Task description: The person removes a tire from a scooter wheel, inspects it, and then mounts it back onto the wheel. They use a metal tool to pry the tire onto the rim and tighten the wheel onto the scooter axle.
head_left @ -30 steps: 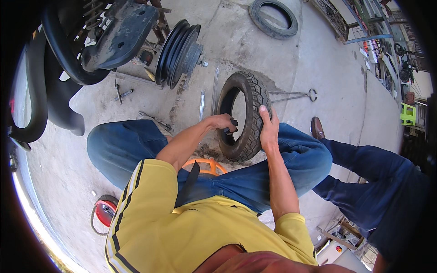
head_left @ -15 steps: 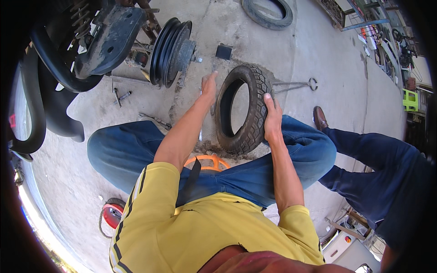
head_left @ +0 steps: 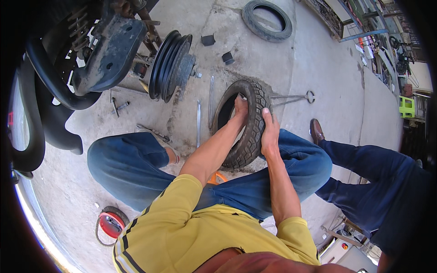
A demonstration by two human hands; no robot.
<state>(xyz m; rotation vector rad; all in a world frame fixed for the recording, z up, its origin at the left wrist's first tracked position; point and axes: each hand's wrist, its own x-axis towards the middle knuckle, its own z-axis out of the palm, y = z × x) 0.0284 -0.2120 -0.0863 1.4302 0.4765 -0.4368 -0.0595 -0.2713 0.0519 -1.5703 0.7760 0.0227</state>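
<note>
My right hand (head_left: 270, 129) grips the treaded outer side of an upright black tire (head_left: 239, 154) between my bent legs. My left hand (head_left: 240, 108) reaches into the tire's opening near its upper inner edge, its fingers partly hidden. Two long metal bars (head_left: 211, 100) lie on the floor left of the tire, and a long steel tool with a ringed end (head_left: 310, 96) lies to its right. Two small black pieces (head_left: 208, 40) rest on the floor beyond the tire. Under my legs, part of an orange ring-shaped object (head_left: 217, 177) shows.
A vehicle's black frame (head_left: 109, 54) and bare wheel hub (head_left: 166, 66) stand upper left. Another tire (head_left: 266, 34) lies farther back. A person's dark trousered legs (head_left: 382, 164) are close on my right. A red wheel (head_left: 109, 223) lies lower left; racks (head_left: 364, 32) line the right side.
A dark object left my left hand, and black pieces now lie on the floor. My left hand reached outward, then came back rightward into the tire. My right hand stayed on the tire.
</note>
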